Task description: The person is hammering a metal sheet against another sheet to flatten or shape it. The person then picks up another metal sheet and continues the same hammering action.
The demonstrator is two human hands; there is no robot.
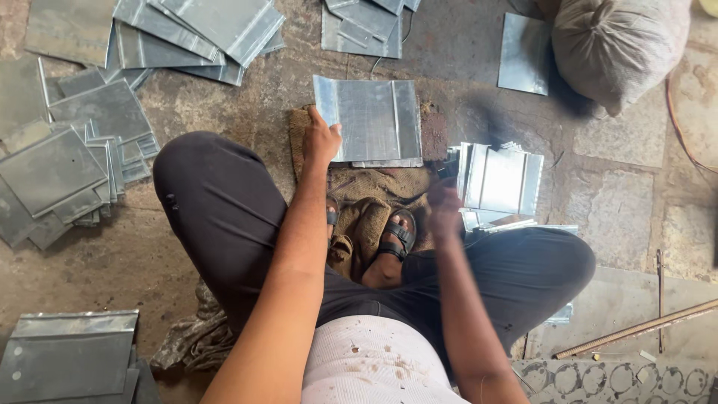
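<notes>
Risk: left hand (321,140) gripping metal sheet (372,120) edge may get cut; right hand (444,212) blurred, grip unclear.

the sheet-metal panel (370,120) under the left hand (321,140) is dull grey with a soft sheen, and it lies on coarse brown sackcloth (374,202). the folded metal pieces (499,179) nearby shine brighter, while the stone floor (621,217) looks rough, stained and matt.
</notes>
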